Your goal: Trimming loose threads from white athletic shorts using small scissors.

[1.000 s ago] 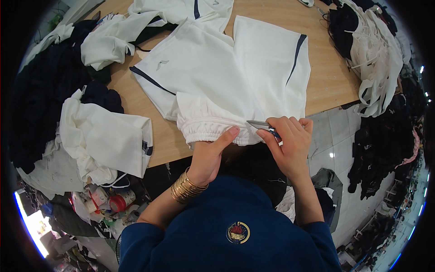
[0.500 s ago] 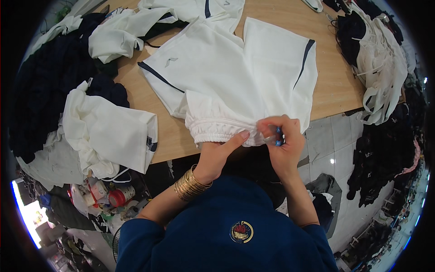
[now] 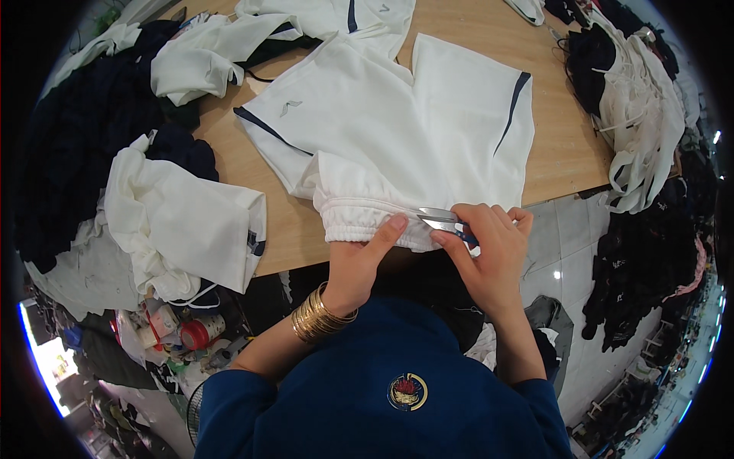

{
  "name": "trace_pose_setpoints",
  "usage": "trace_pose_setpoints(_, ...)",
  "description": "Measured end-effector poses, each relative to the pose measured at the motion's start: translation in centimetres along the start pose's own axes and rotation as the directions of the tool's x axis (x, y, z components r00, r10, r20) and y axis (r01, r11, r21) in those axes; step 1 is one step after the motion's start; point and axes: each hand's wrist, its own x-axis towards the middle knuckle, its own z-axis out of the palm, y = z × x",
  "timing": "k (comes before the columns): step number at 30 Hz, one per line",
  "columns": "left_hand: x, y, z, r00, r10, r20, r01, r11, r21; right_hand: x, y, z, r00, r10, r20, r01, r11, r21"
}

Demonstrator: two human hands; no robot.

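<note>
White shorts (image 3: 367, 115) with dark blue side stripes lie spread on the table, their gathered elastic waistband (image 3: 355, 218) at the near edge. My left hand (image 3: 359, 264) grips the waistband, thumb on top and fingers hidden inside it. Thread snips (image 3: 440, 220) with two silvery blades and blue handle parts are in my right hand (image 3: 489, 245), held between thumb and fingers. Their blades point left and lie over the right part of the waistband, a little right of my left thumb. Whether they touch the cloth or a thread I cannot tell.
The wooden table (image 3: 566, 153) ends just in front of me. Folded white shorts (image 3: 183, 214) lie at its left, beside a dark cloth pile (image 3: 92, 130). More white garments (image 3: 222, 57) lie at the back. White cloth with cords (image 3: 642, 115) hangs over the right corner.
The snips have turned in my right hand, so their blades now show and point at the waistband. My right hand has shifted slightly right; my left thumb has slid a little left.
</note>
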Motion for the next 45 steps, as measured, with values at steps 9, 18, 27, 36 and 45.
trace_pose_setpoints(9,0.1,0.4,0.6,1.000,-0.030,0.006,0.031,0.994,-0.108,-0.3,0.0,0.6,0.995,-0.058,-0.086,0.050,0.995,-0.088)
trace_pose_setpoints(18,0.0,0.5,0.6,0.997,-0.073,-0.001,0.072,0.983,-0.171,-0.4,-0.2,0.6,0.992,-0.067,-0.108,0.053,0.990,-0.130)
trace_pose_setpoints(27,1.2,0.6,-2.1,0.982,-0.144,-0.119,0.124,0.979,-0.161,-0.6,3.4,-1.0,0.829,0.524,-0.195,-0.363,0.769,0.526)
trace_pose_setpoints(36,0.2,0.6,-6.9,0.912,-0.410,-0.016,0.410,0.909,0.078,-6.4,12.0,-0.3,0.799,0.579,-0.164,-0.545,0.812,0.209)
trace_pose_setpoints(45,0.2,5.4,-3.7,0.908,0.106,0.405,-0.418,0.273,0.867,-11.4,8.9,2.9,0.918,0.371,-0.141,-0.354,0.926,0.129)
